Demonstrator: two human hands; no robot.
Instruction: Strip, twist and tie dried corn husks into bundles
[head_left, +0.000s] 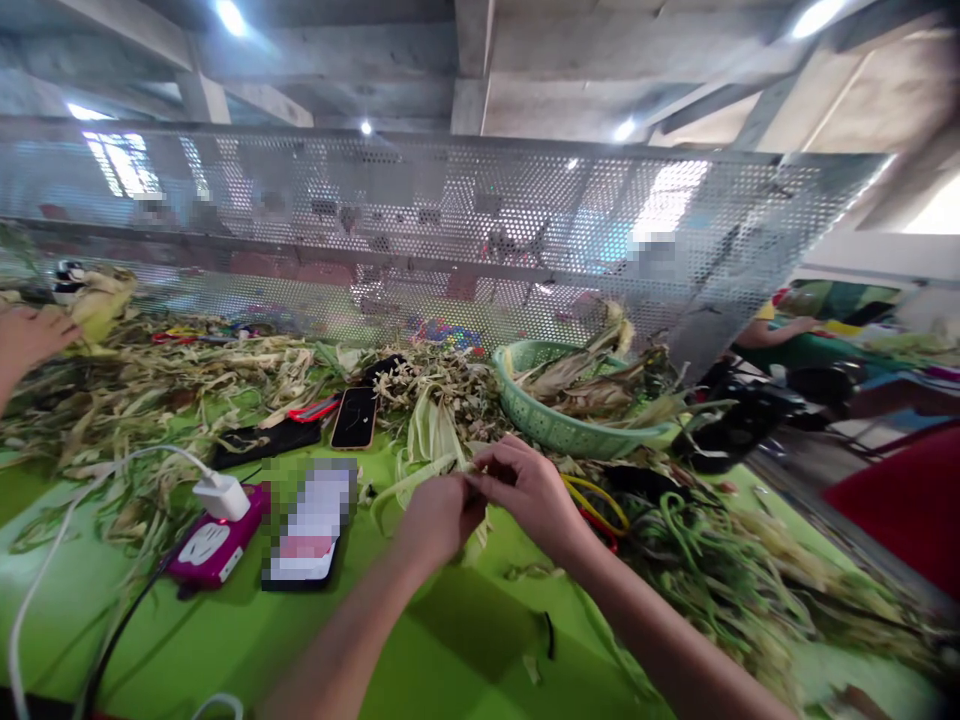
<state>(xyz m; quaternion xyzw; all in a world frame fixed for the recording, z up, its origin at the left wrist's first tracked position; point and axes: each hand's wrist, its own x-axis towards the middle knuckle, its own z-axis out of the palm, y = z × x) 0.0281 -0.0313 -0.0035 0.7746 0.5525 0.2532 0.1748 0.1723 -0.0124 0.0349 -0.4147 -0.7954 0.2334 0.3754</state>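
Note:
My left hand [444, 515] and my right hand [525, 487] meet over the green table [480, 640], fingers closed in a pinch. Between them they grip a pale green corn husk [435, 430], whose wide end fans out beyond my fingertips. A thin strip of it curls out to the left. The exact hold is partly hidden by the fingers. Just behind my hands lies a heap of dry, crumpled plant scraps [450, 380]. A yellow-handled tool [600, 497], probably scissors, rests right of my right hand, partly covered.
A green plastic basket [559, 430] holds dry husks. Green curled strips [705, 560] pile at right. Left are a lit phone [311, 520], a dark phone [354, 418], and a purple power strip [217, 545] with cables. Another person's hand [34, 340] reaches in. A perforated metal screen [420, 210] stands behind.

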